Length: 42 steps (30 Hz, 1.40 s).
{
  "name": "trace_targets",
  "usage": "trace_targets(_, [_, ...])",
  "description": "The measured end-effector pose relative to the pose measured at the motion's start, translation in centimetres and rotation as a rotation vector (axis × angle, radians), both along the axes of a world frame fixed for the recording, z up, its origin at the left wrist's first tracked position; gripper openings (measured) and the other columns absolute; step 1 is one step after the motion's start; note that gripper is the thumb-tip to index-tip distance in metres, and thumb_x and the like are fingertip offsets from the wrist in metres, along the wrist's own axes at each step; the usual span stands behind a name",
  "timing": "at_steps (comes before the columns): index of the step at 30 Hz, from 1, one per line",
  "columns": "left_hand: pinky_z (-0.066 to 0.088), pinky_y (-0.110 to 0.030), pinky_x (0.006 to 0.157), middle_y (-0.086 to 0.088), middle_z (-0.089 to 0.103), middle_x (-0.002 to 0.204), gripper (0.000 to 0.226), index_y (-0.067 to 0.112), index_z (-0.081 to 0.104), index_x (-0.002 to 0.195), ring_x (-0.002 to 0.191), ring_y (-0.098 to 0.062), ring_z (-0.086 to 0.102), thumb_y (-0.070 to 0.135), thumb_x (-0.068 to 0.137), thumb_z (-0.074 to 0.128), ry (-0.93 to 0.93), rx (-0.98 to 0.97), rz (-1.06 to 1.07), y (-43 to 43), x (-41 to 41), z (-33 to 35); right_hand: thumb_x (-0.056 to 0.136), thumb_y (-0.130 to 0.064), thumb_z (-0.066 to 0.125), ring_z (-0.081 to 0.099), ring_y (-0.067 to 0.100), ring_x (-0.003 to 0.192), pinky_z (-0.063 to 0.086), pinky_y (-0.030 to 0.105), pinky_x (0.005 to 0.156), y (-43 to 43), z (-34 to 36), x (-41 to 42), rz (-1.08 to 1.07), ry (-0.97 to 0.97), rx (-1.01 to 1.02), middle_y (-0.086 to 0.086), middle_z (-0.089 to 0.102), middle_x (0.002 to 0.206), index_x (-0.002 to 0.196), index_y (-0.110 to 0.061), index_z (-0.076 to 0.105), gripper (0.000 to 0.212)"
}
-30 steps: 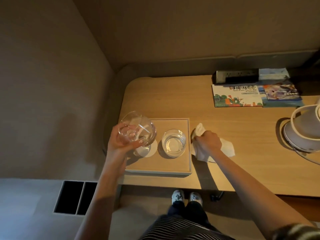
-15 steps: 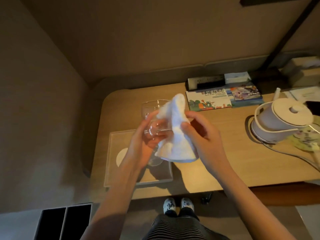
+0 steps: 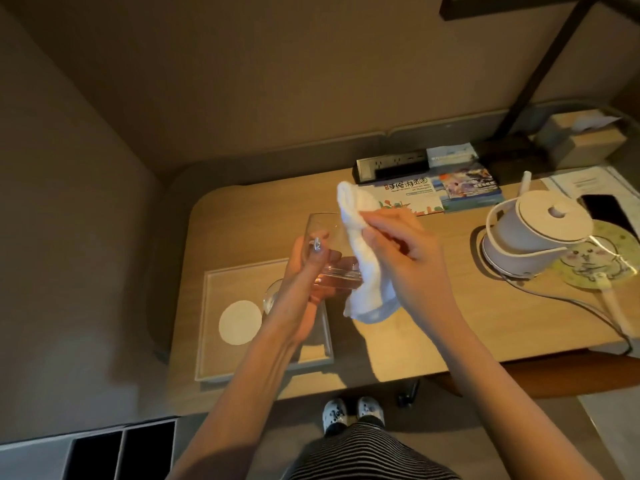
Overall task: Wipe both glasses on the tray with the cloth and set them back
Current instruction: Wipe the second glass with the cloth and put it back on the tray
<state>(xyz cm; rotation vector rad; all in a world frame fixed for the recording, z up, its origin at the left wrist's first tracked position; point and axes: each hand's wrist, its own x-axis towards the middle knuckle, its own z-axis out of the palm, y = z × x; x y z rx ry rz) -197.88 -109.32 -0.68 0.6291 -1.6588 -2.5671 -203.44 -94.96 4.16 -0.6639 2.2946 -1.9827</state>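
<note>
- Here, the left hand (image 3: 301, 289) grips the first glass (image 3: 327, 225), fingers and thumb curled round its lower part, and holds it in the air over the far right corner of the tray (image 3: 225, 289).
- The first glass is tilted, its open mouth pointing toward 11 o'clock and its thick base toward 5 o'clock.
- The right hand (image 3: 412, 258) pinches the white cloth (image 3: 362, 271) between thumb and fingers and presses it against the side of the glass at 3 o'clock.
- The cloth runs lengthwise along that side. One end sticks up past the rim toward 12 o'clock, and the other, edged in pale blue, hangs below the hand toward 6 o'clock.
- The second glass (image 3: 270, 294) stands on the tray, just at 3 o'clock of a round white coaster (image 3: 240, 322). The left wrist hides most of it.
- The tray lies at the 9 o'clock end of the wooden desk (image 3: 467, 327), near the front edge.
- Seen from the hands, a white kettle (image 3: 533, 230) sits on its base at 3 o'clock, with a round printed fan (image 3: 588, 261) just beyond it and a dark phone (image 3: 604, 209) at 2 o'clock.
- Brochures (image 3: 412, 195) lie at 1 o'clock, with a power strip (image 3: 388, 166) just behind them.
- At 6 o'clock, below the desk edge, two patterned slippers (image 3: 353, 412) and a striped garment (image 3: 367, 452) show.
</note>
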Motion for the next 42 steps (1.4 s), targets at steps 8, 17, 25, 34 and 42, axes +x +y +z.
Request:
trace_targets(8, [0.059,-0.040,0.078,-0.023,0.064,0.117,0.120,0.007,0.046,0.136,0.105,-0.035,0.066,0.077,0.045,0.079,-0.021,0.001,0.063,0.5,0.0,0.5,0.085,-0.018,0.058,0.055,0.006,0.092,0.043,0.015,0.076,-0.5,-0.9,1.6,0.072,0.129,0.124,0.002,0.059,0.098,0.101,-0.019,0.069,0.020])
trace_targets(17, [0.059,-0.037,0.081,-0.015,0.074,0.098,0.090,-0.001,0.055,0.122,0.100,-0.026,0.068,0.073,0.071,0.064,-0.104,0.030,0.086,0.5,-0.7,0.2,0.085,-0.003,0.057,0.052,0.011,0.091,0.042,0.017,0.072,-1.1,-1.0,2.5,0.069,0.377,0.293,0.009,0.057,0.099,0.101,-0.007,0.069,0.021])
trace_targets(25, [0.032,-0.060,0.110,-0.034,0.057,0.130,0.091,0.011,0.061,0.125,0.128,-0.049,0.051,0.078,0.064,0.064,-0.058,0.208,0.086,1.2,-0.5,0.6,0.091,-0.011,0.052,0.051,0.013,0.095,0.037,0.010,0.075,-0.9,-0.3,-0.9,-0.070,0.346,0.351,0.012,0.056,0.106,0.108,-0.008,0.065,0.021])
trace_targets(34, [0.032,-0.045,0.116,-0.022,0.059,0.128,0.098,0.006,0.051,0.141,0.114,-0.034,0.060,0.079,0.075,0.053,-0.067,0.581,0.019,0.8,-0.7,1.5,0.091,-0.016,0.050,0.047,0.003,0.114,0.045,0.026,0.092,0.1,-0.9,-1.5,0.088,0.025,-0.002,0.001,0.047,0.121,0.119,-0.026,0.055,0.031])
trace_targets(42, [0.028,-0.044,0.119,-0.016,0.051,0.139,0.099,0.011,0.048,0.144,0.139,-0.029,0.041,0.080,0.074,0.056,-0.025,0.729,-0.058,1.0,-0.5,2.6,0.086,0.007,0.054,0.047,0.011,0.104,0.041,0.016,0.080,0.7,-1.8,1.4,0.080,0.368,0.100,0.007,0.047,0.111,0.123,-0.016,0.058,0.045])
